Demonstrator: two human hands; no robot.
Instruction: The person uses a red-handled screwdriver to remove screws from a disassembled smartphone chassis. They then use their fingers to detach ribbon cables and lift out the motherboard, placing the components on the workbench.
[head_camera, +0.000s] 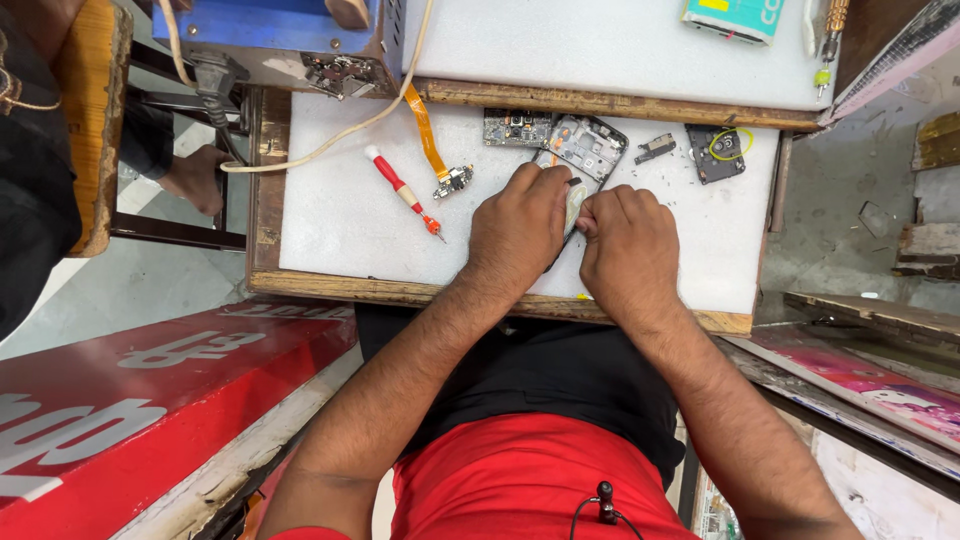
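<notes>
An opened phone body (583, 150) lies on the white work mat (340, 215), its inner parts showing at the far end. My left hand (518, 228) rests over its near left side and grips it. Just to the right, my right hand (627, 245) is curled with fingertips pinched at the phone's right edge; what they pinch is hidden. The two hands almost touch above the phone's lower half, which they cover.
A red-and-white screwdriver (403, 190) lies left of the hands, beside an orange flex cable with a small board (440, 160). A circuit board (517, 127), a small dark part (655, 148) and a black camera module piece (718, 152) sit along the far edge. A blue box (265, 30) stands back left.
</notes>
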